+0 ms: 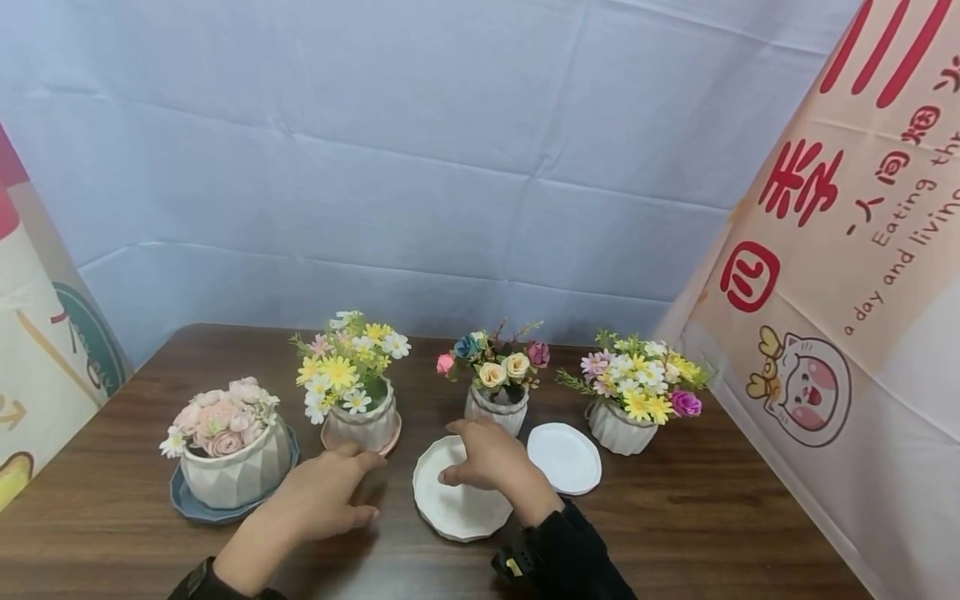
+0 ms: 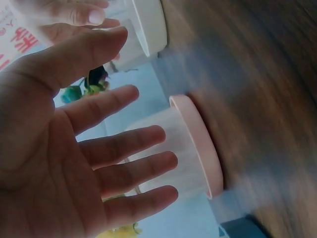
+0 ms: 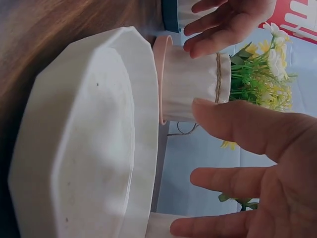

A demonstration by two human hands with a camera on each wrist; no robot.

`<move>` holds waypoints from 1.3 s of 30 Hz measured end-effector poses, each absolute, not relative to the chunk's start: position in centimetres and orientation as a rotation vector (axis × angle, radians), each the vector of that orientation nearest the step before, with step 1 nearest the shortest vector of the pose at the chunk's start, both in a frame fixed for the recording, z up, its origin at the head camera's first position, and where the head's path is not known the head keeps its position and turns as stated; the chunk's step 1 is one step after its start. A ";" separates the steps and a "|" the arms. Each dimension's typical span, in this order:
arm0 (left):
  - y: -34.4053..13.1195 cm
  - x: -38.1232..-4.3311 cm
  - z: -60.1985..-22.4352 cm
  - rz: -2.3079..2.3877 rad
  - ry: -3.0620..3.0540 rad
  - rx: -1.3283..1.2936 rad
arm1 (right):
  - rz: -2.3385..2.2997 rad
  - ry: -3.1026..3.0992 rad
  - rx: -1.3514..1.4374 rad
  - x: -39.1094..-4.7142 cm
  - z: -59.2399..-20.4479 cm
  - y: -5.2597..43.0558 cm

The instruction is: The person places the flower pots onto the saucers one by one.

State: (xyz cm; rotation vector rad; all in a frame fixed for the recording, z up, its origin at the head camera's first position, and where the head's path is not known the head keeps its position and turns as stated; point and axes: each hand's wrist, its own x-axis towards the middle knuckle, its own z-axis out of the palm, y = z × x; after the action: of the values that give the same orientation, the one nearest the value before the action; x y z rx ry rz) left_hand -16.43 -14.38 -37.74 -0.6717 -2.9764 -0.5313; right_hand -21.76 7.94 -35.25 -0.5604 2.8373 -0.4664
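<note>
My left hand (image 1: 315, 496), fingers spread and holding nothing, is just in front of a white flower pot (image 1: 367, 425) with yellow and white daisies (image 1: 339, 372). That pot stands on a pink saucer (image 2: 198, 144), which shows in the left wrist view. Over a cream many-sided saucer (image 1: 461, 508) hovers my right hand (image 1: 491, 457), its thumb and fingers apart with nothing between them. Behind it stands a ribbed white pot (image 1: 510, 410) holding small roses (image 1: 504, 368), its lower front partly hidden by the hand. The cream saucer looks bare in the right wrist view.
A faceted pot of pink flowers (image 1: 240, 467) stands on a blue saucer (image 1: 197, 505) at the left. Right of my right hand lies a white saucer (image 1: 564, 458), with another flower pot (image 1: 622, 429) behind it. Cloth (image 1: 375, 167) hangs behind the wooden table (image 1: 697, 517).
</note>
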 end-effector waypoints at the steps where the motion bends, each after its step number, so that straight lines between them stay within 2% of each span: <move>1: -14.3 -16.5 -37.8 -0.529 -2.974 -0.677 | -0.472 2.829 -0.555 -21.7 -35.3 8.0; 17: -11.8 -17.7 -38.5 -0.524 -2.909 -0.790 | -0.569 2.812 -0.482 -22.1 -35.3 11.1; 39: -10.2 -18.6 -38.5 -0.717 -2.910 -0.795 | -0.682 2.781 -0.281 -23.4 -36.3 14.6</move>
State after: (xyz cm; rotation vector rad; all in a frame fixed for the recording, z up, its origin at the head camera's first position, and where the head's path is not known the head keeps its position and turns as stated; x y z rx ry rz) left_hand -18.59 -10.25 -38.50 -0.7946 -2.9096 -0.7174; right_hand -23.43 14.60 -36.27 -0.2807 2.7814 -0.6825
